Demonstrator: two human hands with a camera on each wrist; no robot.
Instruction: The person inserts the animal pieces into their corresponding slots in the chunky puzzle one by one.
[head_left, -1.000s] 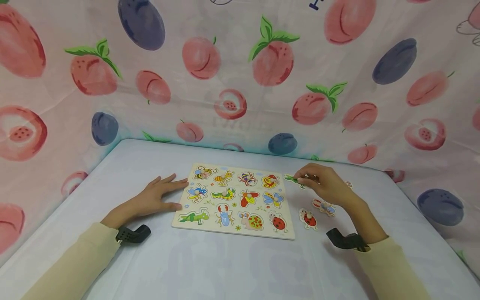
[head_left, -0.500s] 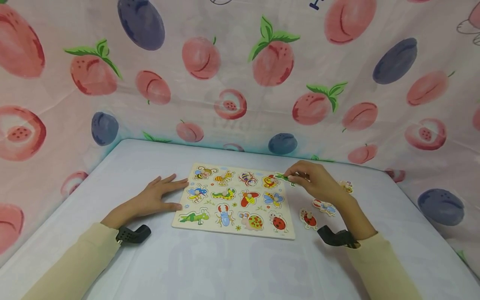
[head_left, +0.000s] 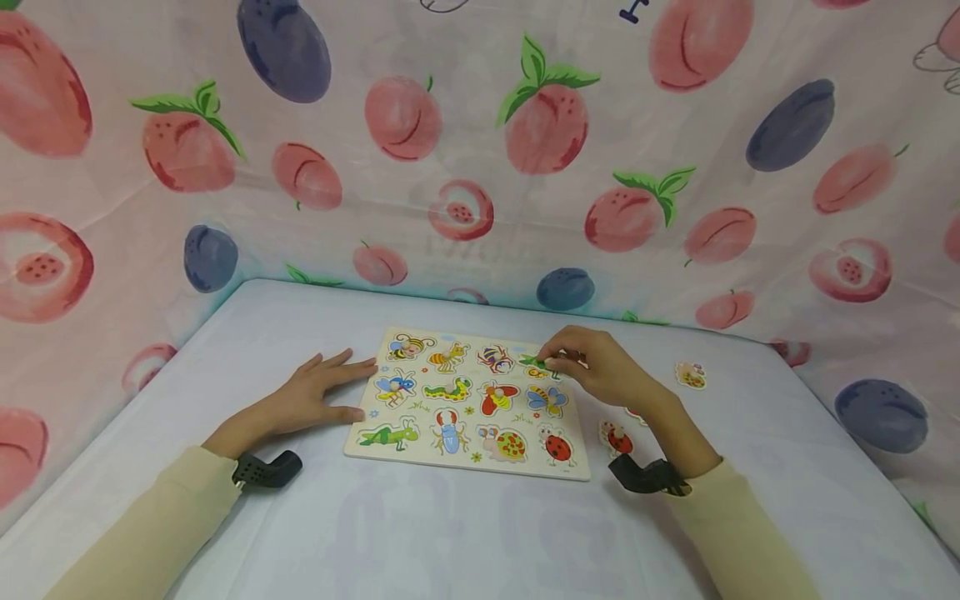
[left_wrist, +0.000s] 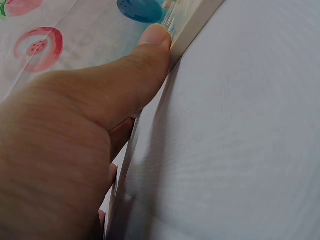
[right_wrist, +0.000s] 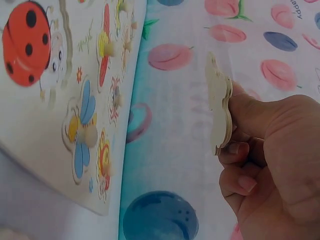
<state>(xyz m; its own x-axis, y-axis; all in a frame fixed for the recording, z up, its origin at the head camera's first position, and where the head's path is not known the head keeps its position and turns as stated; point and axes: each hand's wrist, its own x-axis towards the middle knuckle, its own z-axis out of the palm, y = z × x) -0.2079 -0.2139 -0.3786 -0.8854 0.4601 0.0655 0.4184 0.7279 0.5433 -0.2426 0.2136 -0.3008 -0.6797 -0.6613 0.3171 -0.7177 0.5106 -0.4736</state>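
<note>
A wooden peg puzzle board with printed insects lies on the white table. Over its back right corner my right hand pinches a green grasshopper puzzle piece. In the right wrist view, the piece shows its plain wooden back, held apart from the board. My left hand lies spread at the board's left edge; in the left wrist view its thumb touches that edge. The front row has a printed grasshopper, stag beetle, snail and ladybird without knobs. Knobs stand on several pieces behind them.
Right of the board lie a ladybird piece and a snail piece. A stag beetle piece is mostly hidden behind the right forearm. A fruit-print cloth rises behind the table.
My right hand has carried the grasshopper piece leftward, from beside the board to over its back right corner. The snail piece has come into full view. The left hand stays put.
</note>
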